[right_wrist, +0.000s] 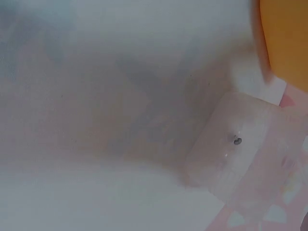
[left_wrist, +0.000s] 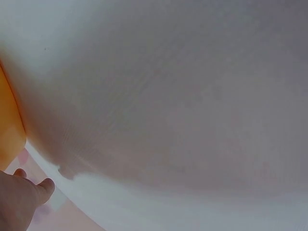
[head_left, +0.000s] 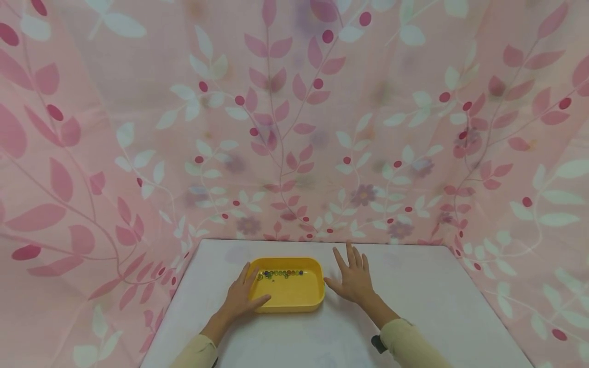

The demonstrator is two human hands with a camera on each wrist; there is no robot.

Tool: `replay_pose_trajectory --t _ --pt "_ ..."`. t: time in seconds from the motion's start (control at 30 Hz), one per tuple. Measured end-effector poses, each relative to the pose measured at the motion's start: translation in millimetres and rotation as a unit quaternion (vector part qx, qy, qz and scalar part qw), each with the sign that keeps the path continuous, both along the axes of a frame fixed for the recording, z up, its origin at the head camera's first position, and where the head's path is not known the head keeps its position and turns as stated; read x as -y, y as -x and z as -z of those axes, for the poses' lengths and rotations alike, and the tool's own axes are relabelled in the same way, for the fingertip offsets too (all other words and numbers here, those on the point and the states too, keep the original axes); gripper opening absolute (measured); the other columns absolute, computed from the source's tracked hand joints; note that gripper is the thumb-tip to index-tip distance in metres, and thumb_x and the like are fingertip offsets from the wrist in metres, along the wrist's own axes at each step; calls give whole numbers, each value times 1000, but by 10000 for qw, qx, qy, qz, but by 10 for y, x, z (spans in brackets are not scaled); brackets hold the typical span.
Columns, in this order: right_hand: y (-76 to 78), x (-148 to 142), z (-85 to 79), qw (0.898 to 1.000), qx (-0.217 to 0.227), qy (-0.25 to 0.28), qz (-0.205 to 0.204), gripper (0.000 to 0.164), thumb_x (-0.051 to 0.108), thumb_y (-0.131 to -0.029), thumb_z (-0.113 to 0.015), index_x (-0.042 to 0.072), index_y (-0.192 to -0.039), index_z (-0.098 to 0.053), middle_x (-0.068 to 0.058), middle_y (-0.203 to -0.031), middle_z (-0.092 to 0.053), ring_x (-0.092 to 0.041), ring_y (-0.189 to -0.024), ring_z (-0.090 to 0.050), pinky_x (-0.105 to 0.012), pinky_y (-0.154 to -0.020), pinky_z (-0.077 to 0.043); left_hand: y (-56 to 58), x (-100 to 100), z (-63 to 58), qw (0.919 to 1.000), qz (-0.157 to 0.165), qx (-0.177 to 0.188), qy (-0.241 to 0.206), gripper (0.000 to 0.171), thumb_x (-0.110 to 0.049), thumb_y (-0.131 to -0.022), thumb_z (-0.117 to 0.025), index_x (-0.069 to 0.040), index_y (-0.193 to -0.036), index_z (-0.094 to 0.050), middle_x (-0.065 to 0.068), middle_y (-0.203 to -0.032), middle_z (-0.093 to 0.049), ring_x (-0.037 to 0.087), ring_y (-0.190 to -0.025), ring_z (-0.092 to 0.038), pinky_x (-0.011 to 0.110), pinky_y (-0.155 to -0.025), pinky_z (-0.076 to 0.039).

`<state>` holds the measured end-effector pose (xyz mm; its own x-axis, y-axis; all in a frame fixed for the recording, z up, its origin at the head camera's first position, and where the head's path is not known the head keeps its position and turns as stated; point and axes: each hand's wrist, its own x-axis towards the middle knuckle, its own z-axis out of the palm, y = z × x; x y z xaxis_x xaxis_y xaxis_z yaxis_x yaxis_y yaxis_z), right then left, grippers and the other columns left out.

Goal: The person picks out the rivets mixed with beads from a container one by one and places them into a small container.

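Observation:
A yellow tray [head_left: 290,299] sits on the white table, holding a row of small coloured glass marbles [head_left: 280,273] along its far side. Over the tray's left edge lies my left hand [head_left: 240,296], fingers extended along that side and thumb reaching across the front left corner. In the left wrist view, part of the left hand [left_wrist: 19,199] appears below the tray's side [left_wrist: 9,120]. To the right of the tray my right hand [head_left: 354,281] is spread, thumb close to the rim, with nothing in its grasp. The right wrist view shows the tray's side [right_wrist: 284,43] at the top right.
A pale translucent blocky shape [right_wrist: 228,144] with a small dark spot appears near the table edge in the right wrist view. Pink leaf-patterned cloth [head_left: 285,128] hangs behind the table [head_left: 414,301] and on both sides.

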<state>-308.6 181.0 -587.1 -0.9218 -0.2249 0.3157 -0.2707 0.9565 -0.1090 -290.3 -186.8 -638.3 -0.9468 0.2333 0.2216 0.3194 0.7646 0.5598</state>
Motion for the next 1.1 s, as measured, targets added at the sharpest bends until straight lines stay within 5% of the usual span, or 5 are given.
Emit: replay_pose_trajectory --t 0.63,1.1 --pt "104 349 80 9993 256 -171 -200 94 73 -85 -53 25 -159 -21 -15 -167 4 -41 -149 -18 -64 -117 -14 3 2 27 9998 58 -198 -12 95 -60 -82 -69 -8 -154 -34 24 -162 -18 51 -139 -36 67 -106 -33" --pt "132 667 108 9983 497 -29 -315 92 75 -85 -49 28 -159 -20 -13 -167 4 -39 -151 -17 -62 -118 -14 17 16 29 10000 -7 20 64 96 -64 -83 -66 -13 -156 -30 19 -165 -13 49 -140 -34 66 -109 -30"
